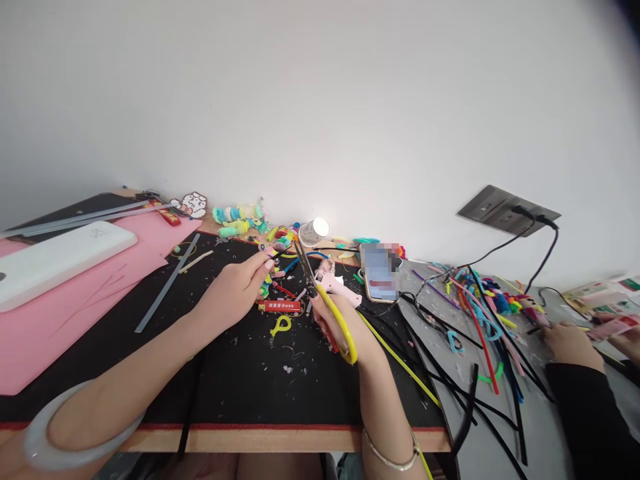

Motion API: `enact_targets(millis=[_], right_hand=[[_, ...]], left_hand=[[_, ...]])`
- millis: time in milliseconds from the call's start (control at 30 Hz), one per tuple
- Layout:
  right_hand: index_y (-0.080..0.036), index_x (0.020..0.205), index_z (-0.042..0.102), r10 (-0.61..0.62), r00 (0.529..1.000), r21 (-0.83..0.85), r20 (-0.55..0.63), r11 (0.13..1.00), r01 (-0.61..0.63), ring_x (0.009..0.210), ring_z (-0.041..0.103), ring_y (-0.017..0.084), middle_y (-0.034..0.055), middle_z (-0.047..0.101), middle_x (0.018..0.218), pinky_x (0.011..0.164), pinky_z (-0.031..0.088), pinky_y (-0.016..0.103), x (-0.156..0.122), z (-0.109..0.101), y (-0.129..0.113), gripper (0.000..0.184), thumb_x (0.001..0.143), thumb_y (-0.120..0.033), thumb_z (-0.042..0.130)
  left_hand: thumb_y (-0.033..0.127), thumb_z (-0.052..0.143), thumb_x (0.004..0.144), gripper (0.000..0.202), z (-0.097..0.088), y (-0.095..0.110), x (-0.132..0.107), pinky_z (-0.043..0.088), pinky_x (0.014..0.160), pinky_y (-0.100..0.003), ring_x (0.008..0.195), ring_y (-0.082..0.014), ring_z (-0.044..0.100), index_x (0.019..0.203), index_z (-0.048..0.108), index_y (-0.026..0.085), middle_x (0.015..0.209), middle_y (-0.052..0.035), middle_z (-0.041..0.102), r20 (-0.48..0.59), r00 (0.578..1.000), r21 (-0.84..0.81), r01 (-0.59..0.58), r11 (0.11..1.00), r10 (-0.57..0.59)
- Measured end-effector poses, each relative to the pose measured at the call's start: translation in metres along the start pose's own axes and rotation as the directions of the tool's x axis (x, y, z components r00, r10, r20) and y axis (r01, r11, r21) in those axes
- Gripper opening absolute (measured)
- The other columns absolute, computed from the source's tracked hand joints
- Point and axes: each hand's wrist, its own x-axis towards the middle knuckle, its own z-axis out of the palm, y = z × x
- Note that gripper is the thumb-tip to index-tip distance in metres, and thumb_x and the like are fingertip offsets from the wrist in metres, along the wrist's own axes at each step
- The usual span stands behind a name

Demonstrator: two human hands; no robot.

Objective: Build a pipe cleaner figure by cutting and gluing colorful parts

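Scissors point(334, 319) had yellow handles; mat point(240, 380) black, red-edged; paper point(60, 313) pink; glue gun point(336, 287) pale pink.

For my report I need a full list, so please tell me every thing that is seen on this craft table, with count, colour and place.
scissors: one, yellow handles, centre, in the right hand
small coloured piece: one, mixed colours, at the scissor tips
hot glue gun: one, pink, behind the scissors
phone: one, screen up, right of the glue gun
glue sticks: several, clear grey, left side
pink sheet: one, pink, left
white flat box: one, white, on the pink sheet
pipe cleaners: many, black and mixed colours, right
black mat: one, black, under the hands
wall socket: one, grey, wall at right, black plugs in it
co-worker's hand: one, black sleeve, far right
left hand: one, pinches the small piece, pale bangle on the wrist
right hand: one, holds the scissors
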Motion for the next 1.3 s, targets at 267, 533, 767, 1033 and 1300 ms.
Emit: enact_targets(millis=[267,533,767,1033,1300], right_hand=[[-0.018,0.061,0.047,0.2,0.939,-0.192,0.28,0.97,-0.149,0.04,0.03,0.008,-0.0013,0.044,0.051,0.037,0.018,0.023,-0.001,-0.001,-0.01,0.043,0.083,-0.056,0.043],[-0.017,0.062,0.043,0.258,0.92,-0.326,0.295,0.932,-0.156,0.051,0.026,0.008,-0.0018,0.038,0.058,0.045,0.023,0.021,0.001,-0.003,-0.019,0.052,0.08,-0.065,0.037],[-0.017,0.058,0.039,0.285,0.928,-0.391,0.241,0.904,-0.176,0.053,0.022,0.008,-0.0025,0.031,0.059,0.044,0.02,0.022,0.002,-0.002,-0.021,0.055,0.076,-0.069,0.039],[-0.018,0.056,0.036,0.342,0.912,-0.389,0.228,0.891,-0.236,0.048,0.022,0.007,-0.0036,0.029,0.055,0.041,0.018,0.022,0.001,0.0,-0.019,0.055,0.074,-0.069,0.042],[-0.018,0.052,0.044,0.348,0.897,-0.424,0.274,0.88,-0.212,0.04,0.033,0.008,-0.0015,0.039,0.045,0.04,0.025,0.023,-0.004,-0.002,-0.02,0.051,0.08,-0.062,0.04]], left_hand=[[0.038,0.035,0.086,0.028,0.006,-0.003,0.001,0.033,0.054,-0.025,0.056,-0.0186,0.055,0.08,0.058,0.024,0.059,-0.0007,0.059,0.033,0.999,-0.013,-0.034,0.999,0.034],[0.036,0.031,0.087,0.03,0.003,-0.002,0.0,0.033,0.055,-0.024,0.054,-0.0166,0.054,0.075,0.054,0.022,0.058,-0.0001,0.058,0.072,0.996,0.048,-0.056,0.997,0.053],[0.036,0.028,0.089,0.031,0.003,-0.004,0.001,0.033,0.056,-0.024,0.055,-0.0166,0.055,0.075,0.051,0.022,0.059,-0.0003,0.059,0.101,0.994,0.114,-0.051,0.992,0.04],[0.037,0.027,0.089,0.032,0.004,-0.002,0.002,0.036,0.058,-0.024,0.06,-0.0178,0.058,0.073,0.051,0.022,0.065,-0.0019,0.062,0.171,0.985,0.182,-0.027,0.983,-0.005],[0.033,0.026,0.089,0.034,0.005,0.003,0.0,0.032,0.053,-0.024,0.058,-0.0165,0.057,0.069,0.05,0.02,0.064,-0.0033,0.061,0.241,0.97,0.241,-0.039,0.97,-0.021]])
